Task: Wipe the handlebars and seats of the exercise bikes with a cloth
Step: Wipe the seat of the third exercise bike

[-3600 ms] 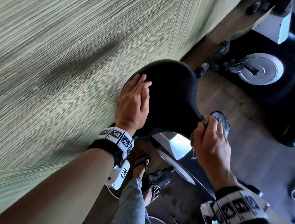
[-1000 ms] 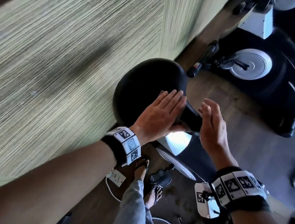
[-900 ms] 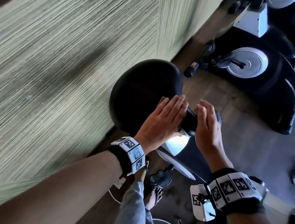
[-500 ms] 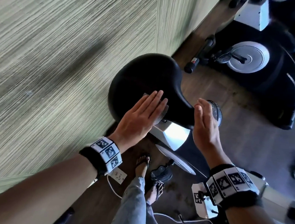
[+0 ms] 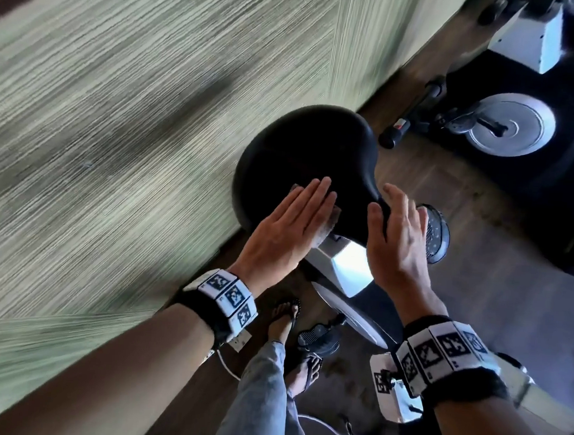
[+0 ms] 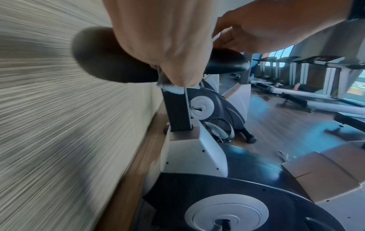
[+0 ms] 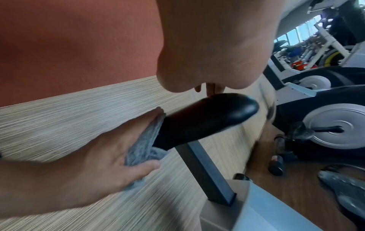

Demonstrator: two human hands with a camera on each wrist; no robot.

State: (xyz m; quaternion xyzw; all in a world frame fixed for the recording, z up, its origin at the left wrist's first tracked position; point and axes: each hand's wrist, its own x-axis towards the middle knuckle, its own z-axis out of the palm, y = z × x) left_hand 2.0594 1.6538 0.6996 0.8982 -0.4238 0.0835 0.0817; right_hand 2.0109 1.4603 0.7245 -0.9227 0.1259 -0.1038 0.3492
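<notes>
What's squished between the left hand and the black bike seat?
A grey cloth, pressed flat by the left hand against the seat; the right wrist view shows it best.

From head height we look steeply down on the bike seat (image 5: 304, 157). Both wrist views sit close below it, facing along the hands; all three share that seat.

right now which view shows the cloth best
The right wrist view: the grey cloth shows broadly, pressed by the left hand against the seat. The head view shows only edges beside the fingers; the left wrist view shows a scrap under the palm.
</notes>
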